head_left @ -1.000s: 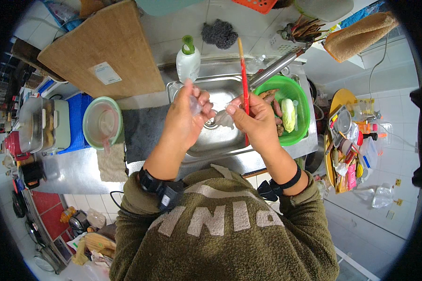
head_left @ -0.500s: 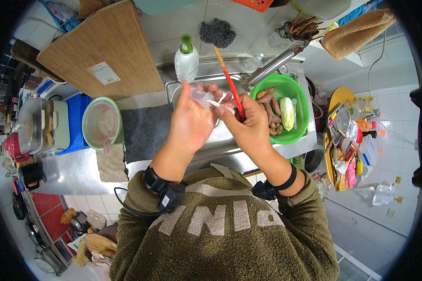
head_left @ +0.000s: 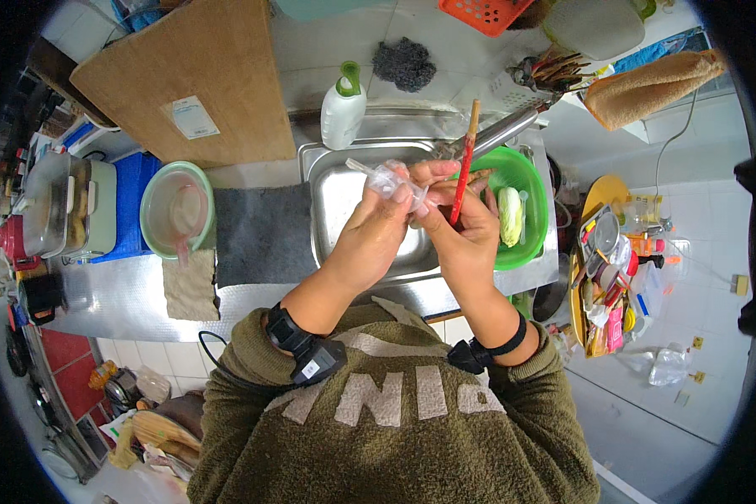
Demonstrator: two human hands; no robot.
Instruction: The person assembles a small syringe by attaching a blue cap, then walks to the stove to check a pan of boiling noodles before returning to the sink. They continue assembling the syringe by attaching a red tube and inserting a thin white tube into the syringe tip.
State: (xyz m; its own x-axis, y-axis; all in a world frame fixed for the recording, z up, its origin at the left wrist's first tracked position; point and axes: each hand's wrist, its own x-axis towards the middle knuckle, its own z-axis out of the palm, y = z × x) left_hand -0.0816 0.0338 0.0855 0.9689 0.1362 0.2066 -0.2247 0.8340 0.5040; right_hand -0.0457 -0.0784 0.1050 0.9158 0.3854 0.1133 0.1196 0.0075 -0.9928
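Both my hands are raised together over the steel sink (head_left: 336,210). My left hand (head_left: 378,231) pinches a small crumpled clear plastic wrapper (head_left: 391,178) at its fingertips. My right hand (head_left: 462,231) grips a thin red stick with a tan tip (head_left: 464,160), held upright, and its fingers also touch the wrapper. Just right of my hands, in the sink's right part, sits a green bowl (head_left: 531,181) with vegetables, a pale green one (head_left: 510,216) among them.
A white soap bottle with a green top (head_left: 343,109) stands behind the sink beside a dark scouring pad (head_left: 403,63). A grey mat (head_left: 256,231), a pale green lidded bowl (head_left: 176,210) and a wooden board (head_left: 185,80) lie to the left. A cluttered yellow tray (head_left: 609,269) is to the right.
My hands have risen from down in the sink basin. The left hand now holds the clear wrapper, and the red stick has tilted from leaning left to nearly upright.
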